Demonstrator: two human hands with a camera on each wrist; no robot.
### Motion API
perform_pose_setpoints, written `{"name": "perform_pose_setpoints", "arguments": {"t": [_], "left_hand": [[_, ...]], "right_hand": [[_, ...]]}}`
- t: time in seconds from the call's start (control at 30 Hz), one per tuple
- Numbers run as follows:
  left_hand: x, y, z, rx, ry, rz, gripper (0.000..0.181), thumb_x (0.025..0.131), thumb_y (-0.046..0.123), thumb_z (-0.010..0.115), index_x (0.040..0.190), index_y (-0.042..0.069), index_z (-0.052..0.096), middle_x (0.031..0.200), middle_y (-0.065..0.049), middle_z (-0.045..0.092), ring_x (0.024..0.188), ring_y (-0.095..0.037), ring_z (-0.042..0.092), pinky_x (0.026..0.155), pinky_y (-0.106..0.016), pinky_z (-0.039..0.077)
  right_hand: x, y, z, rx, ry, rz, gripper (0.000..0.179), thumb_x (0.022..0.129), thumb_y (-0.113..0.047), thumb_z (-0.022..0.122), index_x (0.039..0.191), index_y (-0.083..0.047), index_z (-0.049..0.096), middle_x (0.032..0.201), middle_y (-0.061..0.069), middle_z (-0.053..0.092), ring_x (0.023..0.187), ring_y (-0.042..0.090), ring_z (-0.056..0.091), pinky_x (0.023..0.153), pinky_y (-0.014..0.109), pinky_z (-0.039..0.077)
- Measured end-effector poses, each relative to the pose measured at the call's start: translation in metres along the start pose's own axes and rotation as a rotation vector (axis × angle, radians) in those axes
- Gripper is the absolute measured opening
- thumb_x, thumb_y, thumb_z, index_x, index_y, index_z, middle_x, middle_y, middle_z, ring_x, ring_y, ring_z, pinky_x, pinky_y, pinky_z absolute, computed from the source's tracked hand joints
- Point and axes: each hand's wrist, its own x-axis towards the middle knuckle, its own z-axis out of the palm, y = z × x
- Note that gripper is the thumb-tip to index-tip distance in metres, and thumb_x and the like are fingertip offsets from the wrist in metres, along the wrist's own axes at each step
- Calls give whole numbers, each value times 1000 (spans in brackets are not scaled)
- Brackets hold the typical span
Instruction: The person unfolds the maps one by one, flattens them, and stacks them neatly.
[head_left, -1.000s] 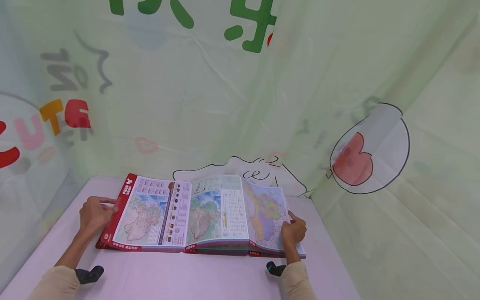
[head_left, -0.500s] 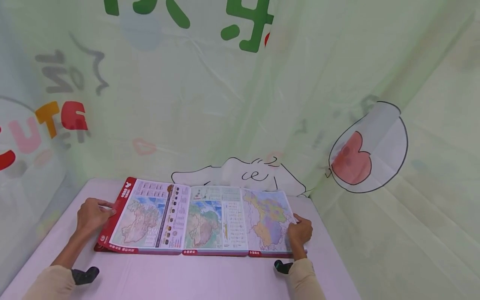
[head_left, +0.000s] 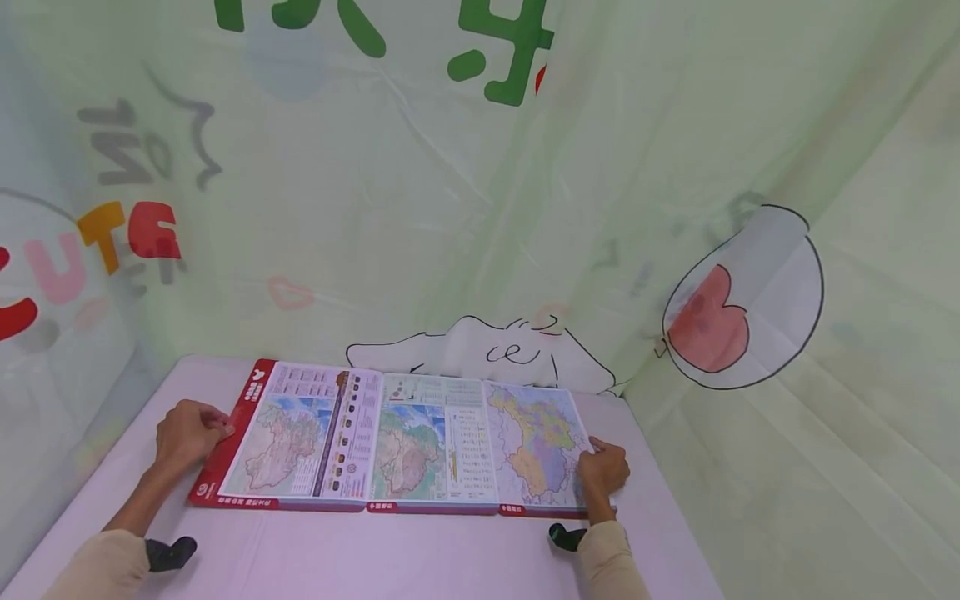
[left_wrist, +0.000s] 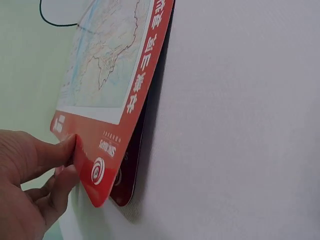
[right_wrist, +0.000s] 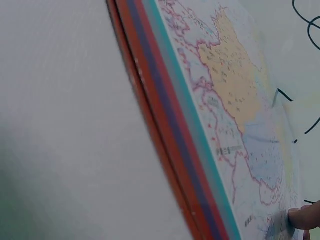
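Note:
A folding map [head_left: 468, 479] with a red border and three printed panels lies unfolded across the table in the head view. My left hand [head_left: 187, 433] pinches its red left edge between thumb and fingers. In the left wrist view, the red corner [left_wrist: 97, 172] is lifted a little, with a dark red layer [left_wrist: 131, 172] under it. My right hand [head_left: 604, 468] grips the right edge of the coloured panel [head_left: 534, 442]. The right wrist view shows the thumb [right_wrist: 306, 217] pressing on the printed face; the other fingers are mostly hidden.
A pale pink table [head_left: 360, 558] carries the map. Behind it hangs a light green curtain [head_left: 420, 208] with printed letters and drawings, which continues along both sides. Black wrist devices [head_left: 171, 554] show near both sleeves.
The right panel, bowed and raised a second ago, now lies flatter. My right hand has moved right and slightly toward me with its edge. The left hand stays at the left edge.

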Motion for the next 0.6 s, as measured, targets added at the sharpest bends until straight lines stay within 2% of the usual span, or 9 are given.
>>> {"name": "perform_pose_setpoints", "arguments": {"t": [0.1,0.13,0.27,0.37,0.6], "left_hand": [[0,0,3,14,7,-8,33,93,6,80,111,-20,70,102,-39,74,80,-44,73,60,-37,58],[0,-1,4,15,10,-13,32,93,6,80,110,-20,70,102,-39,74,81,-44,73,59,-36,58],[1,-3,7,16,23,-22,31,94,7,80,110,-18,71,103,-38,74,83,-47,74,59,-35,57],[2,-2,9,26,38,-18,32,94,8,80,110,-18,71,102,-38,75,86,-49,74,63,-40,58],[-2,-3,10,95,70,-42,36,91,13,82,109,-15,68,101,-37,74,80,-45,70,70,-50,56]], "right_hand": [[2,5,4,-9,1,36,46,83,1,56,124,1,79,126,29,75,114,59,63,97,67,45],[-1,1,1,-7,0,43,46,84,1,56,124,1,78,126,30,75,114,59,62,98,67,45],[-6,-7,-6,14,24,37,43,83,3,58,121,4,79,121,32,76,111,58,64,94,66,46],[-5,-4,-1,12,37,35,42,82,2,60,120,4,79,120,33,76,110,60,61,93,66,45],[-7,-1,-2,54,48,83,50,82,0,64,130,8,73,119,36,72,112,58,60,100,67,45]]}}
